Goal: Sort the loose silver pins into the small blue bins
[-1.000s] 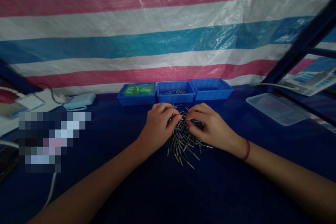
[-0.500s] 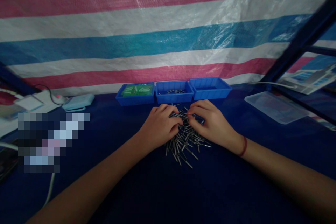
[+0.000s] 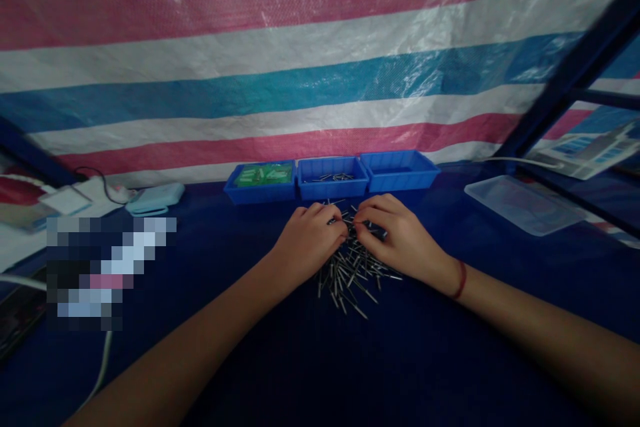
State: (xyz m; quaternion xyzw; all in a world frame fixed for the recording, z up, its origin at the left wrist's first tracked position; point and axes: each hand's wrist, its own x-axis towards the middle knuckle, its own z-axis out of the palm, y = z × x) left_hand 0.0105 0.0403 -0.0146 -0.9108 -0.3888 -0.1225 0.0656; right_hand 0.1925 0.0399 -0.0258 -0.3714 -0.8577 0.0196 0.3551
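Note:
A loose pile of thin metal pins [image 3: 350, 273] lies on the dark blue tabletop [image 3: 360, 373], pointing in many directions. Over its upper left side, my left hand [image 3: 313, 237] is curled, thumb and fingers drawn together; what they grip among the pins is hidden. Facing it from the right, my right hand [image 3: 395, 233] pinches at the pile with thumb and forefinger, and whatever is between those tips is too small to make out. Only a narrow gap separates the two hands. Just behind them, a blue bin [image 3: 333, 188] holds several similar pins.
Left of that bin stands a blue bin with green packets [image 3: 265, 175]; to its right is another blue bin [image 3: 400, 180]. A clear plastic lid [image 3: 523, 203] lies at right. A light blue case [image 3: 156, 199], a phone [image 3: 23, 313] and a white cable [image 3: 104, 363] are at left.
My left thumb and fingers have closed together over the pins. My right hand stays nearly in place with its fingers shifting slightly. The camera view has moved a little.

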